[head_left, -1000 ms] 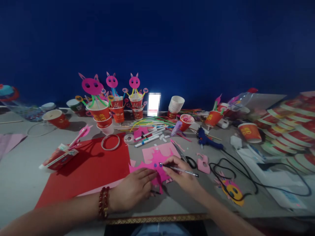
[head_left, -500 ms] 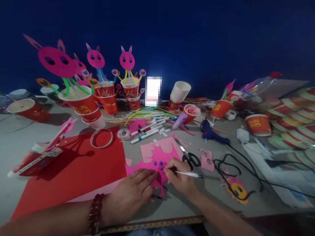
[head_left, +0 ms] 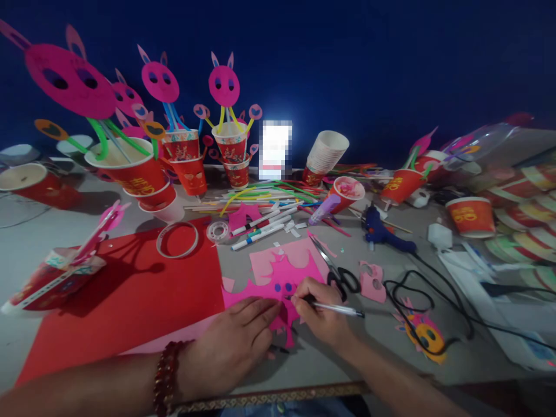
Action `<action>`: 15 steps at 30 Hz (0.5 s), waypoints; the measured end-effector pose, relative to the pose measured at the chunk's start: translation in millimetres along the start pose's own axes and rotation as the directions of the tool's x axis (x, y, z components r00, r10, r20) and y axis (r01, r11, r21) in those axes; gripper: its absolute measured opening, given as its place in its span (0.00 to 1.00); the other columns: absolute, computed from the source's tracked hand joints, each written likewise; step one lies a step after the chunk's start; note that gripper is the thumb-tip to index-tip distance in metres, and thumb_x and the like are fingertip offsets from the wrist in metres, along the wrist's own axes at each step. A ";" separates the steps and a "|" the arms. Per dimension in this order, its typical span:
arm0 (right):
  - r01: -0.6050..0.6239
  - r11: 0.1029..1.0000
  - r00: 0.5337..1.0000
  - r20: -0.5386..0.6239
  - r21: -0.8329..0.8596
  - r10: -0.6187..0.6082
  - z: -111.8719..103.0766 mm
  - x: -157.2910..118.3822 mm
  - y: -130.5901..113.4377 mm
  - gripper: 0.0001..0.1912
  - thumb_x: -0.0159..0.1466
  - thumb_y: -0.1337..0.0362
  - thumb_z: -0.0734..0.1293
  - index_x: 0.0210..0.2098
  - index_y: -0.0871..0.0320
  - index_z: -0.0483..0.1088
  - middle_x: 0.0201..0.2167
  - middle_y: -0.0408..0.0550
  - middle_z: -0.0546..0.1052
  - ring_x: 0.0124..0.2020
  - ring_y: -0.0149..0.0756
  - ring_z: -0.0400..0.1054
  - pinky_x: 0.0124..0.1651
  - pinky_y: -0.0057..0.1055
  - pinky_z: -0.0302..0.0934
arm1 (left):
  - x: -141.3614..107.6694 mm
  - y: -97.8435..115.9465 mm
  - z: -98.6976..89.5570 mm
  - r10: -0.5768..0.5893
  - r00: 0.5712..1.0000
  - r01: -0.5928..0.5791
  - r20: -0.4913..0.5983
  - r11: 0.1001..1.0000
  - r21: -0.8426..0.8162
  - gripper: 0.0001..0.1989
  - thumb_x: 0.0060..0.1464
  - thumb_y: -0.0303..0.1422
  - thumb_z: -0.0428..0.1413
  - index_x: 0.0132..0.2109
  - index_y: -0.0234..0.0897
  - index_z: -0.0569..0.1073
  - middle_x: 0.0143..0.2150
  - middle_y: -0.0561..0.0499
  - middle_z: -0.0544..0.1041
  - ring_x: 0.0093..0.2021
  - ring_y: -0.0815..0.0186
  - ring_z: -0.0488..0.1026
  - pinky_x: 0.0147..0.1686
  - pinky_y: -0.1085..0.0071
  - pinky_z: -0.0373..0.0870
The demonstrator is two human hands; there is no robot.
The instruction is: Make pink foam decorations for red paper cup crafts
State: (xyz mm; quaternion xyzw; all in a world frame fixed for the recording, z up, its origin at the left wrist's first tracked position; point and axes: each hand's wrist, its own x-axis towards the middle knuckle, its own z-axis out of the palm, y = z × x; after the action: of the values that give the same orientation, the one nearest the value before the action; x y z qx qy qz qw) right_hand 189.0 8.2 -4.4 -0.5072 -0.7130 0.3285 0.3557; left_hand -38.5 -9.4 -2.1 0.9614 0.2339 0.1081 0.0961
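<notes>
Left hand (head_left: pixel 232 341) laid flat across a magenta craft sheet (head_left: pixel 284 274), fingers extended and unclenched; at the wrist, a dark red bead bracelet (head_left: pixel 165 376). Close under the fingers, a dark stub (head_left: pixel 279 349), too little showing to identify.

In the right hand (head_left: pixel 328 329), gripped between thumb and fingertips, a clear-barrelled gel pen (head_left: pixel 337 308); tip down at the sheet, just below two blue dots (head_left: pixel 288 287).

Location of magenta sheet: on the grey tabletop (head_left: pixel 313 368), close in front of the body, partly covered by the left fingers. Edge cut in scallops and points; far part overlapping a paler pink sheet (head_left: pixel 258 263). Left end meeting a large red sheet (head_left: pixel 174 284).

Just right of the sheet: black-handled scissors (head_left: pixel 330 267), blades parted slightly, then a pink scrap with cut-outs (head_left: pixel 370 292). Farther right, a blue hot glue gun (head_left: pixel 383 233).

Beyond the pale sheet: capped markers (head_left: pixel 263 231) in a loose row and a tape roll (head_left: pixel 209 233). At the back, pink-faced paper-cup figures (head_left: pixel 225 86) and a leaning stack of white paper cups (head_left: pixel 326 153).
</notes>
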 end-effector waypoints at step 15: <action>-0.013 1.000 1.000 0.008 -0.025 0.013 -0.5 1.3 -2.4 0.11 0.62 0.69 0.60 0.23 0.55 0.61 0.19 0.37 0.64 0.21 0.29 0.60 0.28 0.26 0.53 | 1.3 0.5 -2.8 -0.006 1.000 0.006 -0.011 1.000 -0.004 0.14 0.68 0.37 0.49 0.48 0.32 0.73 0.64 0.41 0.68 0.65 0.54 0.62 0.64 0.59 0.61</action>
State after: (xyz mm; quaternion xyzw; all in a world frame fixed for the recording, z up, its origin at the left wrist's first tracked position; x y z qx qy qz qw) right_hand 188.0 8.9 -1.9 -0.5148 -0.7152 0.3238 0.3444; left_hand -37.9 -8.9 0.9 0.9599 0.2371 0.1137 0.0971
